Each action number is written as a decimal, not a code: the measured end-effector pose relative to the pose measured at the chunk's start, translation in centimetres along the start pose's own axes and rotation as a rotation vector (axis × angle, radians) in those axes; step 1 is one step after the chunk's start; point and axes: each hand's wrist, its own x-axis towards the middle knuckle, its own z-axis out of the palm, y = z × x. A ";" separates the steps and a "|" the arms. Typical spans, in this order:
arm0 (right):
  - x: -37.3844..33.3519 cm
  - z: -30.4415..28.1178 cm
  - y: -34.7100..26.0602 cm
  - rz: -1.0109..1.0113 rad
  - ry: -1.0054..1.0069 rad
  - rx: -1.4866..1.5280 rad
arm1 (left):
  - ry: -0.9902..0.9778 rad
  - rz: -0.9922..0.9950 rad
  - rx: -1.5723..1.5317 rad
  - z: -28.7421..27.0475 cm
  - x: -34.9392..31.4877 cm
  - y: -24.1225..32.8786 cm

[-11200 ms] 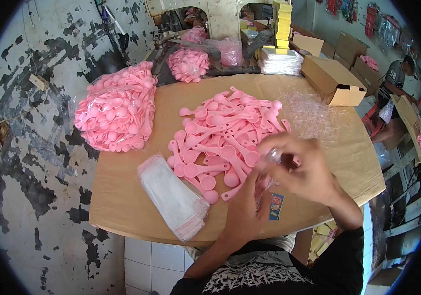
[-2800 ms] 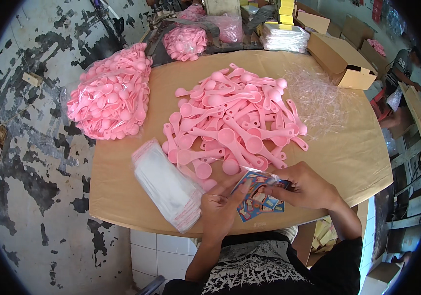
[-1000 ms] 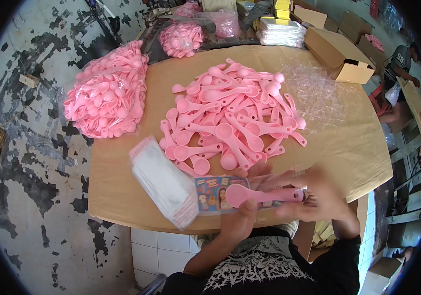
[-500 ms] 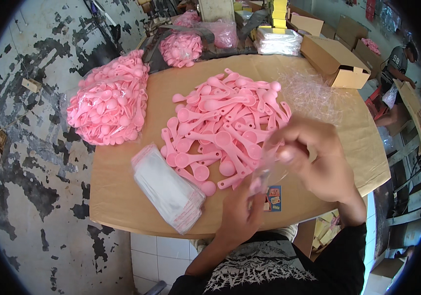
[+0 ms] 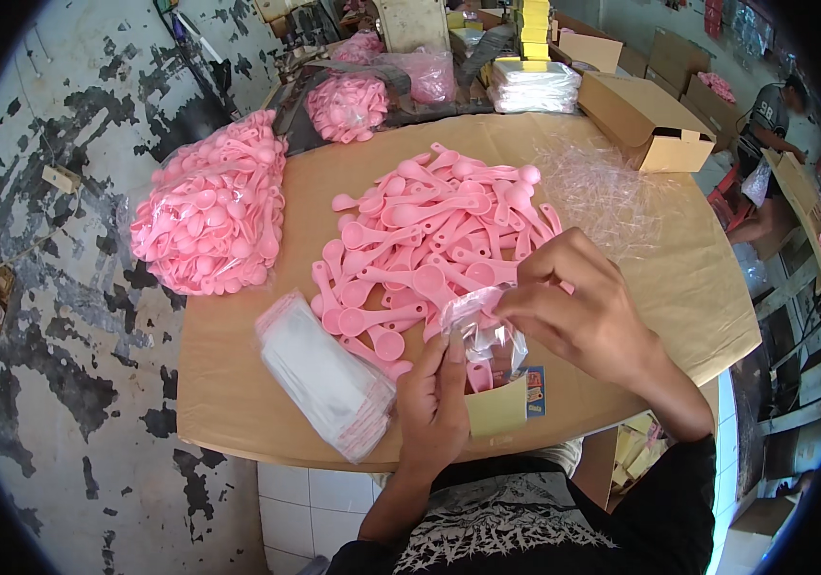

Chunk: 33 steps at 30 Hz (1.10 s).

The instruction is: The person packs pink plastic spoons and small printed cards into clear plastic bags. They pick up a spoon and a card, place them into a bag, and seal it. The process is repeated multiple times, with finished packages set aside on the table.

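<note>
A small clear plastic bag (image 5: 498, 340) is held up between my hands at the near side of the table. My left hand (image 5: 432, 407) pinches its left edge between thumb and fingers. The fingers of my right hand (image 5: 578, 311) close on the bag's upper right edge. Inside or behind the film shows a pink measuring spoon (image 5: 479, 376); which of the two I cannot tell. Just below is a pale yellow card (image 5: 498, 410), partly covering a blue printed card (image 5: 536, 395). Beyond my hands spreads a heap of pink measuring spoons (image 5: 439, 216).
A stack of clear bags (image 5: 324, 374) lies left of my hands. A big bag of pink spoons (image 5: 214, 211) stands at the table's left edge. Clear plastic scraps (image 5: 602, 196) lie far right, near a cardboard box (image 5: 645, 115). Another person (image 5: 765, 134) sits at right.
My right hand, blurred before, has come down and left to the bag's edge. The bag is spread wider, and the yellow card now shows over part of the blue one.
</note>
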 end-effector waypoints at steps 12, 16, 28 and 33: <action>0.1 -0.6 -0.6 -0.119 -0.258 -0.278 | -0.255 -0.007 0.536 -0.1 0.4 2.9; -0.6 -0.2 0.0 -0.123 -0.330 -0.251 | -0.330 0.114 0.670 -0.4 0.7 2.5; -2.5 0.2 0.7 -0.013 -0.154 -0.028 | -0.426 0.074 0.562 -0.9 0.2 1.9; -2.7 -0.1 0.2 -0.039 -0.190 -0.072 | -0.449 0.085 0.585 -0.6 0.4 2.0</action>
